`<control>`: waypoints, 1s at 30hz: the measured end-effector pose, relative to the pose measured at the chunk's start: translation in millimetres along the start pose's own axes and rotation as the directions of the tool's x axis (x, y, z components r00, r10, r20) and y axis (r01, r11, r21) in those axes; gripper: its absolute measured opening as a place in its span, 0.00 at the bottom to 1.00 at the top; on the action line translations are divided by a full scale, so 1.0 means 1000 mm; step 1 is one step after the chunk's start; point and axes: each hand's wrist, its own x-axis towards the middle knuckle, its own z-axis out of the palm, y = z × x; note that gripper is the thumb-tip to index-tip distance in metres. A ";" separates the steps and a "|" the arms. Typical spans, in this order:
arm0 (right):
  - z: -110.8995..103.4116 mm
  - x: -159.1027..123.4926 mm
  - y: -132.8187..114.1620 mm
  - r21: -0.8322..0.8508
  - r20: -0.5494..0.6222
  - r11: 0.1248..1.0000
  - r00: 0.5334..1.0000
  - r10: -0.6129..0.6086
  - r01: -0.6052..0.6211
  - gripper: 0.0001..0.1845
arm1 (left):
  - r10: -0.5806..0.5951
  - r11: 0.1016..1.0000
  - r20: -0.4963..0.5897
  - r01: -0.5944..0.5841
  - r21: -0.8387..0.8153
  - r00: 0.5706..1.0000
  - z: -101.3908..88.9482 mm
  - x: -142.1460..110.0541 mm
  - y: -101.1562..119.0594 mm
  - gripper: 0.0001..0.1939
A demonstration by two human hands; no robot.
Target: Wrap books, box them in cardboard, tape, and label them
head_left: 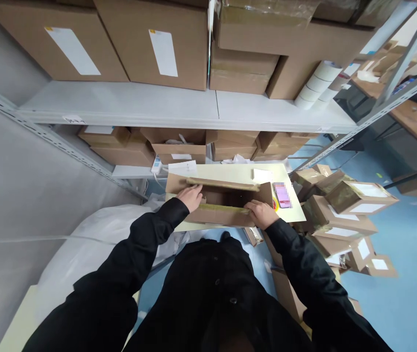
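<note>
An open cardboard box [226, 217] sits on a pale tabletop, its top flaps raised and its dark inside partly showing. My left hand [191, 197] holds the box at its left end, fingers bent over the edge. At the front right corner, my right hand [262, 213] grips the front flap with the fingers curled over its rim. Just right of the box lies a phone [282, 195] with a pink, blurred screen. Between phone and box, a yellow and red ring-shaped item [275, 203] is partly hidden.
A grey shelf [179, 105] with large cartons spans above the table [292, 213]. White rolls [318, 85] stand on its right end. Several taped boxes [351, 210] are piled at right. A big white plastic bag [91, 249] bulges at left. White paper [182, 168] lies behind the box.
</note>
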 end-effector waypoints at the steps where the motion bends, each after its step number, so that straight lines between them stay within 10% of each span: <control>1: -0.001 -0.005 -0.001 -0.003 -0.016 0.999 0.999 -0.046 0.046 0.17 | 0.005 1.000 -0.005 -0.005 -0.017 1.000 -0.004 0.004 -0.003 0.28; 9: 0.027 -0.070 -0.021 -0.063 -0.221 0.958 0.932 -0.288 0.281 0.15 | 0.078 0.997 0.248 -0.078 -0.010 0.966 -0.005 0.009 -0.013 0.53; 14: 0.046 -0.074 -0.031 0.153 -0.053 0.942 0.954 -0.296 0.300 0.11 | -0.042 0.998 0.231 0.029 0.057 0.972 0.008 0.007 -0.005 0.69; 19: 0.030 -0.020 -0.036 0.029 0.235 0.999 0.971 -0.044 0.038 0.22 | -0.103 0.985 0.292 0.056 0.163 0.951 0.020 0.011 0.009 0.73; 24: -0.001 0.036 -0.022 -0.235 0.146 0.970 0.984 0.102 -0.065 0.59 | -0.079 0.962 0.235 0.012 0.272 0.969 0.037 0.008 0.018 0.64; 30: -0.012 0.070 0.028 -0.129 0.173 0.984 0.975 0.142 -0.120 0.69 | 0.072 0.960 0.266 -0.139 0.242 0.961 0.017 -0.007 0.020 0.18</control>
